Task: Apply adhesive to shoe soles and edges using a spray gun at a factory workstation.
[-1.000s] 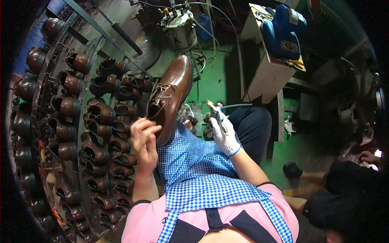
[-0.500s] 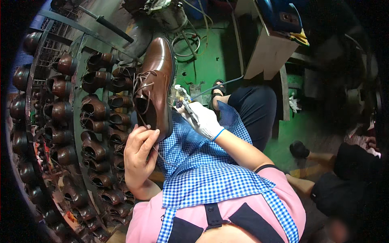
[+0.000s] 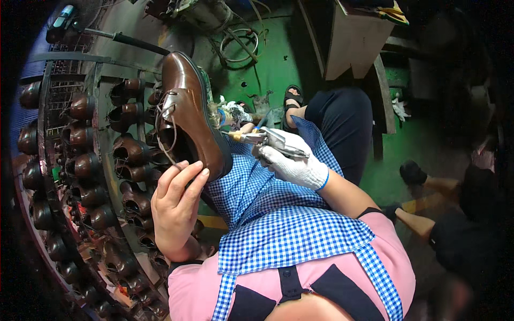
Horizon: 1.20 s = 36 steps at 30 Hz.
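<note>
A glossy brown leather lace-up shoe (image 3: 206, 115) stands tilted in front of me, toe away, with its loose laces (image 3: 170, 107) hanging over the opening. At its heel, the fingers of my bare left hand (image 3: 175, 208) are closed on the rear rim; the underside of the grip is hidden. My right hand (image 3: 293, 160), in a white knit glove, is wrapped round a small metal spray gun (image 3: 257, 137) with a brass-coloured nozzle. That nozzle points left at the shoe's right side, close to the leather near the heel. Whether it touches, I cannot tell.
Racks of similar brown shoes (image 3: 128, 150) fill the left side. Beyond the shoe lie a coiled hose (image 3: 241, 47) and crumpled white scraps (image 3: 235, 112). A pale cabinet (image 3: 356, 40) with yellow-handled pliers (image 3: 393, 13) stands far right. Another person's legs (image 3: 415, 219) show at right.
The view has shifted, and the shoe now sits farther left in it. My right hand has come back and to the right, and the spray gun has turned sideways toward the shoe.
</note>
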Each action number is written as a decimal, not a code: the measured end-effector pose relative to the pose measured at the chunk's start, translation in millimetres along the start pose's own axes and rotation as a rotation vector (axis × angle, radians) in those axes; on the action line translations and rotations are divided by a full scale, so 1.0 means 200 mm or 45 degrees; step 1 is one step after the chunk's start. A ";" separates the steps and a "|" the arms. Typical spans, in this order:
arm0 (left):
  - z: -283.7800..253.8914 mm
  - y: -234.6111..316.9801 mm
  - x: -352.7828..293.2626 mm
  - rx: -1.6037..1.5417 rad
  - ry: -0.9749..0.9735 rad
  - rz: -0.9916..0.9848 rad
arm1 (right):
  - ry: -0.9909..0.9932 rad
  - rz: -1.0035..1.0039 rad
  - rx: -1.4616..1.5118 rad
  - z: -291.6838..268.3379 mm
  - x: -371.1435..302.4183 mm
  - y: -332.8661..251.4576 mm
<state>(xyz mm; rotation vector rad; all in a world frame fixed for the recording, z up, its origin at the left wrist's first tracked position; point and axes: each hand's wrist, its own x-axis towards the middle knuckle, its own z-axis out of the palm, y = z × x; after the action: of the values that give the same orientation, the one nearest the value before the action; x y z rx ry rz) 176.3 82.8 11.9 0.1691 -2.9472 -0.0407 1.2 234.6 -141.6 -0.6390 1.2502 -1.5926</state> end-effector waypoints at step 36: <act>-0.01 -0.02 -0.01 -0.231 -0.071 -0.090 | 0.084 -0.262 -0.346 0.09 0.02 0.01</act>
<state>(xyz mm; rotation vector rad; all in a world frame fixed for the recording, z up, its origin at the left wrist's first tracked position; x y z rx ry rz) 179.4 79.9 13.0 0.2490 -2.9710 -0.3261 14.9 223.4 -138.9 -0.9170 1.5049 -1.6345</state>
